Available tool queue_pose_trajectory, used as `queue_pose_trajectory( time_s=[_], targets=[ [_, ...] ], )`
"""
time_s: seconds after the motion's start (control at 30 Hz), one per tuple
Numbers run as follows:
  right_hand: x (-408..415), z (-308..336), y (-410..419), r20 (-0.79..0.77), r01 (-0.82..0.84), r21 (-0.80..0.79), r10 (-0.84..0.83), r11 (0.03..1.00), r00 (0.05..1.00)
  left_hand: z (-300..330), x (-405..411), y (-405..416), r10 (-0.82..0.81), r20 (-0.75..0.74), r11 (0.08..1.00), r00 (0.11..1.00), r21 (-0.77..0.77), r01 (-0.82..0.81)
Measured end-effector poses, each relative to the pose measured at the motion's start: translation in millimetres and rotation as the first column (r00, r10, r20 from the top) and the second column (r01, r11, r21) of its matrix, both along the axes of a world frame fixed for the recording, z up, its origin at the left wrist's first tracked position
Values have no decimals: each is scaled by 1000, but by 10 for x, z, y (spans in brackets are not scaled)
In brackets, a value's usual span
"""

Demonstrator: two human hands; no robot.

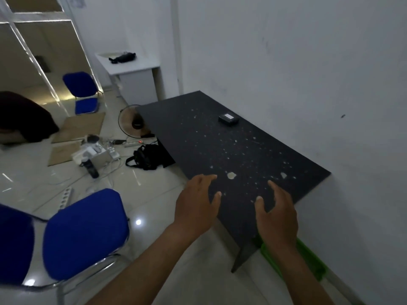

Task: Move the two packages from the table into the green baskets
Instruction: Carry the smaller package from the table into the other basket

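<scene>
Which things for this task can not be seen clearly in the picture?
- Green basket, head view: mostly hidden under the black table and behind the right hand; its inside and number cannot be told.
- Second package: only one small dark package shows, its label too small to read.
- Left hand: empty, open.

Matt black table (231, 137) (chipped finish)

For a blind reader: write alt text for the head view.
Two empty hands, left and right, hover open over the near end of a dark speckled table against a white wall. One small black package lies at its far end; a green basket sits on the floor under the near end, and blue chairs stand left.
</scene>
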State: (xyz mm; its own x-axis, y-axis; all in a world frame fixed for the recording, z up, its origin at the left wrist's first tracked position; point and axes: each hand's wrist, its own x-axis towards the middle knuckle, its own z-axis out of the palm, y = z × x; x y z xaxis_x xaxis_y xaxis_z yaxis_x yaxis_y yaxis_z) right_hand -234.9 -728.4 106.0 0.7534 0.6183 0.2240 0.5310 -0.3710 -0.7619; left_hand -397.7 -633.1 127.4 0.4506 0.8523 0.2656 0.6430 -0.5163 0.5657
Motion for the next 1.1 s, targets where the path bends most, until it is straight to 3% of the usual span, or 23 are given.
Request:
queue_pose_trajectory(
  time_s=[0.43, 0.7, 1.1],
  targets=[
    [377, -216, 1986, -38, 5, 45, -3, 999, 999, -52, 537, 2122, -33, -110, 998, 993, 55, 39],
    [898, -282, 3256, -61, 33, -22, -35, 999, 998, -147, 1363, 3457, -123, -125, 992, 984, -9, 123],
    [1292, -458, 4268, -35, 230, -147, -237, 962, 971, -572, 1951, 4939, -311, -103, 935, 945, -210, 285]
  ],
)
